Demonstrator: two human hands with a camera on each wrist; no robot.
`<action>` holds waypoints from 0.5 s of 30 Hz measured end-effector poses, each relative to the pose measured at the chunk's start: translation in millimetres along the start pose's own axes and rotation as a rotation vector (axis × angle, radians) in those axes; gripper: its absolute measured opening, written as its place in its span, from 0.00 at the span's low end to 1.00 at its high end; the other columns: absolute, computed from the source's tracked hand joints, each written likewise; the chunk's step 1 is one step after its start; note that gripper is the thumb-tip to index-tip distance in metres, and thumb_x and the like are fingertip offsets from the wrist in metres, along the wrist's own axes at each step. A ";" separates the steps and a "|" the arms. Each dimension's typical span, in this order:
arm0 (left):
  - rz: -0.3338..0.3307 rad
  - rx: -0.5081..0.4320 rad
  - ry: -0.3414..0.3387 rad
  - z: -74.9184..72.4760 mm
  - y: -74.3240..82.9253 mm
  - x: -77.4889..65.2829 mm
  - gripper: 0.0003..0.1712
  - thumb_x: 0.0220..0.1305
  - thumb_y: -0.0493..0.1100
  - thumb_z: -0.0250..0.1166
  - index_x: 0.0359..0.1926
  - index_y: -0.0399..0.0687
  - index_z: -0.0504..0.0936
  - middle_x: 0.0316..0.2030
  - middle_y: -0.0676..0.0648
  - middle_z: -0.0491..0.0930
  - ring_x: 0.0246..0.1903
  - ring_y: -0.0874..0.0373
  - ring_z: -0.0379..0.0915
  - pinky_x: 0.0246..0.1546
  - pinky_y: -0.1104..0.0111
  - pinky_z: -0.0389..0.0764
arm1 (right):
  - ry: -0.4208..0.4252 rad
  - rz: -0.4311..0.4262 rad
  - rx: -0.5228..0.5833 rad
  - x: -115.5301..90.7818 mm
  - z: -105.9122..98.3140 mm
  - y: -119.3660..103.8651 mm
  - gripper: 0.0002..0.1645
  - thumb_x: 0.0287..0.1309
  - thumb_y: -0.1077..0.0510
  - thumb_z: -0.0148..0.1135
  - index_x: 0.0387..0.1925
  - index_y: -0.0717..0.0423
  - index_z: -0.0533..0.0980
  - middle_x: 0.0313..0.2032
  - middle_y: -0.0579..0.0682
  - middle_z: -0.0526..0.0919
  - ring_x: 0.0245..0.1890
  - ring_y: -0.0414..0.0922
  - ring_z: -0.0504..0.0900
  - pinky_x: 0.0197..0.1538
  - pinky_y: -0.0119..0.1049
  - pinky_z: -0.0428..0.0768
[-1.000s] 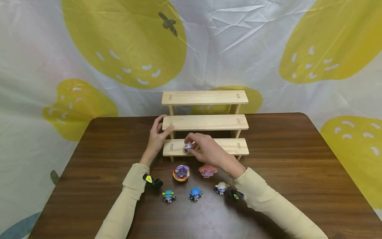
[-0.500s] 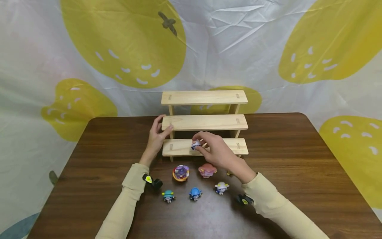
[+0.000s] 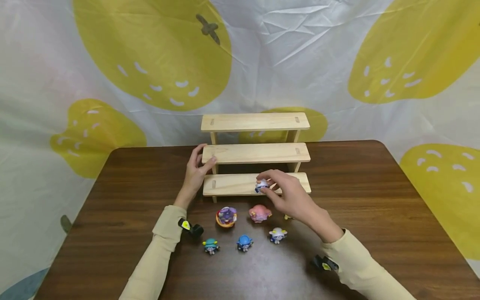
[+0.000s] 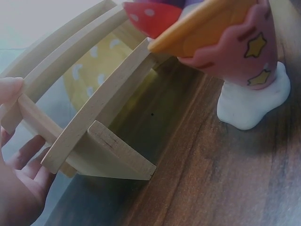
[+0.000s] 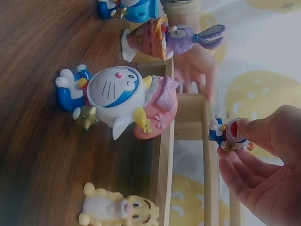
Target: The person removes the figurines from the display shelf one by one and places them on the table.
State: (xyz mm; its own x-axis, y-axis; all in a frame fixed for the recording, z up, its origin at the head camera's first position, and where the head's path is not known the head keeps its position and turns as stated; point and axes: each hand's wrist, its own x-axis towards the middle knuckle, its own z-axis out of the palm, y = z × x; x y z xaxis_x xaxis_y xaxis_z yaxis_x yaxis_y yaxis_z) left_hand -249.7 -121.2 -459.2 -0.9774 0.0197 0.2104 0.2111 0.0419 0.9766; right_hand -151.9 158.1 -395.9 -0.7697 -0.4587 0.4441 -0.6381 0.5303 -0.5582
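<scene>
My right hand [image 3: 290, 198] pinches a small Doraemon figurine [image 3: 261, 186] in a white hood between thumb and fingers. It is over the lowest tier of a three-tier wooden display shelf [image 3: 236, 186], right of that tier's middle. In the right wrist view the figurine [image 5: 229, 131] is upright relative to the shelf, its red mouth partly behind the thumb. Whether its feet touch the board I cannot tell. My left hand [image 3: 193, 175] grips the left end of the middle tier, thumb on top; in the left wrist view its fingers [image 4: 28, 162] are under the board.
In front of the shelf stand a purple rabbit figurine in a cone cup [image 3: 226, 216], a pink-topped figurine [image 3: 260, 213], a teal-hatted one [image 3: 211, 246], a blue one [image 3: 244, 242], a white-hooded one [image 3: 277, 235] and a yellow figurine [image 5: 117, 205]. A patterned cloth [image 3: 258, 54] hangs behind.
My right hand has moved to the right along the lowest tier, carrying the Doraemon figurine with it. My left hand has stayed on the shelf's middle tier.
</scene>
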 end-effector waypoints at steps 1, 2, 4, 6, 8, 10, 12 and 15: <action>0.010 -0.006 -0.002 -0.4 -0.5 -0.4 0.34 0.69 0.42 0.66 0.73 0.49 0.65 0.54 0.36 0.79 0.41 0.65 0.77 0.45 0.70 0.77 | 0.008 -0.006 0.003 -2.0 -1.4 -0.3 0.16 0.62 0.67 0.68 0.51 0.59 0.79 0.44 0.51 0.86 0.40 0.45 0.87 0.42 0.35 0.85; 0.025 -0.015 0.001 -0.5 -1.2 -0.9 0.34 0.69 0.43 0.66 0.72 0.49 0.66 0.53 0.37 0.79 0.41 0.64 0.77 0.44 0.71 0.78 | 0.013 -0.011 0.011 -4.1 -2.4 -0.1 0.16 0.61 0.67 0.68 0.51 0.60 0.79 0.44 0.51 0.86 0.39 0.45 0.87 0.41 0.35 0.85; 0.048 -0.022 -0.001 -0.8 -1.9 -1.8 0.34 0.68 0.45 0.67 0.72 0.49 0.66 0.51 0.39 0.80 0.40 0.64 0.77 0.43 0.70 0.78 | 0.024 -0.021 0.016 -8.7 -4.8 -0.2 0.16 0.60 0.68 0.68 0.50 0.60 0.79 0.43 0.51 0.86 0.38 0.44 0.87 0.40 0.35 0.85; 0.049 -0.024 -0.003 -0.8 -1.8 -2.4 0.34 0.68 0.44 0.66 0.72 0.49 0.66 0.50 0.39 0.80 0.40 0.64 0.77 0.43 0.72 0.79 | 0.031 -0.031 0.019 -13.4 -6.7 0.1 0.17 0.60 0.69 0.68 0.50 0.61 0.79 0.42 0.51 0.86 0.37 0.43 0.87 0.40 0.35 0.85; 0.034 -0.019 -0.005 -1.1 -1.1 -2.2 0.33 0.69 0.42 0.65 0.72 0.49 0.66 0.51 0.38 0.79 0.40 0.65 0.77 0.43 0.72 0.79 | 0.040 -0.042 0.018 -18.4 -8.5 0.6 0.17 0.59 0.70 0.69 0.50 0.61 0.79 0.42 0.51 0.86 0.36 0.43 0.87 0.38 0.34 0.85; 0.007 -0.003 -0.008 -1.4 0.6 -2.0 0.33 0.70 0.40 0.64 0.73 0.49 0.65 0.53 0.36 0.79 0.40 0.67 0.77 0.44 0.72 0.78 | 0.056 -0.054 0.006 -23.6 -10.4 0.5 0.17 0.58 0.71 0.69 0.49 0.62 0.79 0.41 0.51 0.86 0.35 0.42 0.86 0.37 0.33 0.85; -0.010 0.004 -0.011 -1.7 1.8 -2.0 0.33 0.71 0.39 0.63 0.74 0.49 0.64 0.55 0.35 0.78 0.40 0.68 0.77 0.46 0.71 0.79 | 0.069 -0.062 -0.014 -29.1 -12.7 -0.4 0.18 0.56 0.71 0.70 0.49 0.61 0.79 0.40 0.50 0.86 0.34 0.41 0.86 0.37 0.31 0.84; -0.021 0.006 -0.019 -2.2 1.8 -1.6 0.33 0.72 0.39 0.63 0.74 0.48 0.63 0.55 0.35 0.77 0.41 0.68 0.77 0.49 0.65 0.79 | 0.083 -0.058 -0.040 -37.9 -17.2 -2.6 0.19 0.54 0.72 0.71 0.48 0.60 0.79 0.39 0.49 0.86 0.34 0.39 0.85 0.38 0.27 0.83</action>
State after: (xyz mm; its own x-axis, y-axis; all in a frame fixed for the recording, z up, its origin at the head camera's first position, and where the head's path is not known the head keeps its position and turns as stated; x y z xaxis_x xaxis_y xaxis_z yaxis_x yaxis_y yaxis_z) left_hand -247.8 -123.4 -457.7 -0.9813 0.0376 0.1887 0.1904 0.0483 0.9805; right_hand -121.4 186.4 -399.2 -0.7294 -0.4299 0.5320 -0.6806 0.5338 -0.5018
